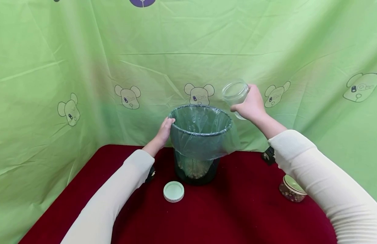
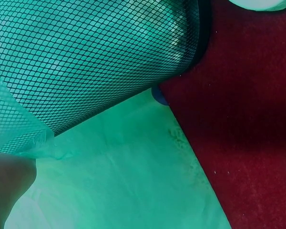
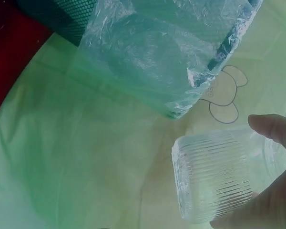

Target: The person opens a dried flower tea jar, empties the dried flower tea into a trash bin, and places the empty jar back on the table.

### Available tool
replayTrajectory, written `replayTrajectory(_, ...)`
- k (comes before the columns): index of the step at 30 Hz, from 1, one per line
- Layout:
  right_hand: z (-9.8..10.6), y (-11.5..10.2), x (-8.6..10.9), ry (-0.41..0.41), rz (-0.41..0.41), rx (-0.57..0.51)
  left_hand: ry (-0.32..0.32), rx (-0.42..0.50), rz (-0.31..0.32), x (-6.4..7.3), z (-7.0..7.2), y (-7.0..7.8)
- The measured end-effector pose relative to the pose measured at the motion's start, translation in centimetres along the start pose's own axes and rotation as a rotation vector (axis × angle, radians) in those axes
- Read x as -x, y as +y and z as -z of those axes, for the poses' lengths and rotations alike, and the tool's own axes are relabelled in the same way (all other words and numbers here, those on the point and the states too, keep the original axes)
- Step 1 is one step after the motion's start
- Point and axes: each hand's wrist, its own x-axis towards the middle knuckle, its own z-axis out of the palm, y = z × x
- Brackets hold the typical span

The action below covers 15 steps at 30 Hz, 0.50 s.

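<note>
A black mesh wastebasket (image 1: 195, 168) stands near the table's back edge, with a thin translucent bin liner (image 1: 195, 145) folded over its rim. Pale contents show through the mesh at the bottom. My left hand (image 1: 163, 133) grips the left side of the rim over the liner; in the left wrist view only part of that hand (image 2: 9, 183) shows. Up to the right of the basket, my right hand (image 1: 252, 104) holds a clear jar (image 1: 234, 92), lidless and tilted. Ribbed sides of the jar (image 3: 214, 174) show between thumb and fingers in the right wrist view; nothing is visible inside.
A pale green round lid (image 1: 173, 191) lies on the dark red table cover (image 1: 231, 210) in front of the basket. Near my right forearm stands a lidded jar (image 1: 292, 191) of small brownish pieces. Black objects (image 1: 269, 156) sit partly behind the sleeves. Green curtains surround the table.
</note>
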Motion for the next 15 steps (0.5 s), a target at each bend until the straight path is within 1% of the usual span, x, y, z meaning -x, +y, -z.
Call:
replayTrajectory(8,0.5,0.9,0.8,-0.037,-0.104,-0.084,-0.007,0.003,0.007,0.0,0.0,0.0)
replayTrajectory(15,0.8,1.5,1.4,-0.066,-0.134,-0.145,-0.003,0.009,0.009,0.0,-0.1,0.0)
